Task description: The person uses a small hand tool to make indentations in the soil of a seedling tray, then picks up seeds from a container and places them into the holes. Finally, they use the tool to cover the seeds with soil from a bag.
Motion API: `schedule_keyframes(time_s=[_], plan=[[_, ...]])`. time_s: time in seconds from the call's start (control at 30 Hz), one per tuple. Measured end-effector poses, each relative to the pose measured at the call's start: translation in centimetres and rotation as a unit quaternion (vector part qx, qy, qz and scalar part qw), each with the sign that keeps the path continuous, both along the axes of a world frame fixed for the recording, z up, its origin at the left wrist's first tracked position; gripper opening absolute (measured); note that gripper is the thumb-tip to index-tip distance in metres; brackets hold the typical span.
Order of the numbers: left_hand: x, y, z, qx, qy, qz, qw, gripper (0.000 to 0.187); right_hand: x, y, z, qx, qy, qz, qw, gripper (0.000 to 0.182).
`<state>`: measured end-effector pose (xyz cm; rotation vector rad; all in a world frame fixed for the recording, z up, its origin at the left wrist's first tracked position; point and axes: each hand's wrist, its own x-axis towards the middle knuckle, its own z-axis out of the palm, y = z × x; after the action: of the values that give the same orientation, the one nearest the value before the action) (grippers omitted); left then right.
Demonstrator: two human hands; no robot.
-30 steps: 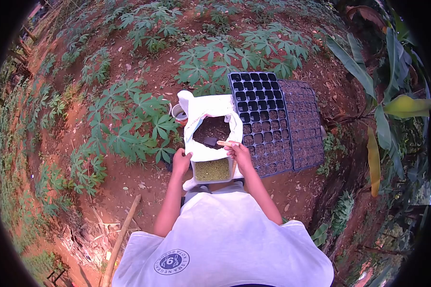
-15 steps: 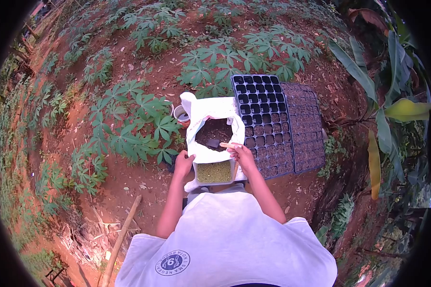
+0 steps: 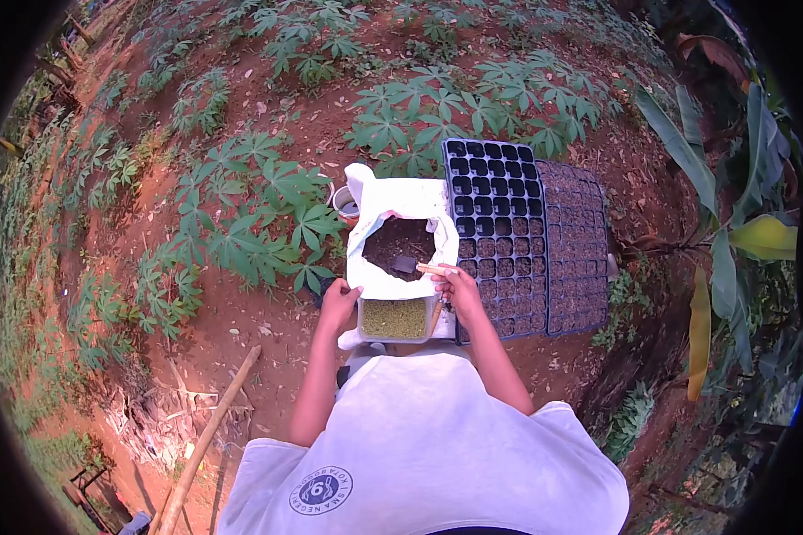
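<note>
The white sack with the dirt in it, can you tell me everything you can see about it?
The white sack stands open on red earth, its top rolled down into a thick rim. Dark soil fills it, with a small trowel lying on top. It looks like woven plastic. A black seedling tray lies at its right side, a clear tub of greenish grains sits just in front, and the left hand touches its near edge.

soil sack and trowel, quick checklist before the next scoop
1. Right hand on the trowel's wooden handle: ok.
2. Left hand at the white soil sack rim: ok.
3. Sack mouth open, dark soil exposed: ok.
4. Seedling tray beside the sack, far cells empty: ok.
5. Trowel blade loaded: cannot tell.
6. Container of green grains clear of the sack: not ok, it touches.
</note>
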<state>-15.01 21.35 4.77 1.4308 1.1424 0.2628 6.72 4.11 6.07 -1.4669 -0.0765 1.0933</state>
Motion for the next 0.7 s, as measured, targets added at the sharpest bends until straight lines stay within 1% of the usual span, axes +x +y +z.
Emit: schedule_keyframes(time_s=[0.07, 0.2, 0.27, 0.3, 0.37, 0.4, 0.47, 0.5, 0.57, 0.6, 0.63, 0.67, 0.7], plan=[[0.0, -0.3, 0.0, -0.001, -0.027, 0.002, 1.000, 0.019, 0.8, -0.3, 0.2, 0.012, 0.016, 0.012, 1.000, 0.029], [0.1, -1.8, 0.3, -0.015, -0.009, 0.038, 0.999, 0.019, 2.8, -0.9, 0.2, 0.035, 0.043, 0.033, 0.998, 0.030], [0.5, -3.2, 0.5, 0.000, -0.022, 0.085, 0.996, 0.021, 3.8, -1.3, 0.5, 0.053, 0.063, 0.037, 0.996, 0.031], [0.7, -3.8, 0.7, 0.002, -0.021, 0.091, 0.996, 0.021, 4.4, -1.6, 0.7, 0.070, 0.080, 0.033, 0.994, 0.031], [1.1, -5.1, 1.2, 0.011, 0.039, 0.056, 0.998, 0.024, 5.6, -2.3, 0.8, 0.081, 0.081, 0.042, 0.993, 0.032], [1.5, -5.8, 1.4, 0.012, 0.040, 0.063, 0.997, 0.024, 6.4, -2.8, 0.9, 0.105, 0.086, 0.040, 0.990, 0.032], [2.5, -7.1, 2.1, 0.034, 0.103, 0.013, 0.994, 0.029, 7.9, -3.7, 1.2, 0.146, 0.095, 0.034, 0.984, 0.033], [3.2, -7.7, 2.5, 0.034, 0.104, 0.016, 0.994, 0.029, 8.7, -4.3, 1.6, 0.146, 0.096, 0.037, 0.984, 0.033], [4.6, -9.1, 2.9, 0.029, 0.130, -0.019, 0.991, 0.035, 10.5, -5.8, 2.3, 0.175, 0.106, 0.000, 0.979, 0.033], [5.2, -9.7, 2.0, 0.027, 0.131, -0.020, 0.991, 0.035, 11.5, -6.6, 2.4, 0.188, 0.101, -0.008, 0.977, 0.034], [5.6, -10.2, 0.6, 0.102, 0.154, -0.049, 0.982, 0.043, 12.6, -7.5, 2.5, 0.186, 0.103, -0.010, 0.977, 0.034], [6.2, -10.6, 0.3, 0.176, 0.176, -0.079, 0.965, 0.050, 13.6, -8.3, 2.7, 0.188, 0.096, -0.030, 0.977, 0.034], [6.7, -11.0, 0.0, 0.175, 0.176, -0.082, 0.965, 0.050, 14.7, -9.1, 2.8, 0.189, 0.089, -0.051, 0.977, 0.034]])
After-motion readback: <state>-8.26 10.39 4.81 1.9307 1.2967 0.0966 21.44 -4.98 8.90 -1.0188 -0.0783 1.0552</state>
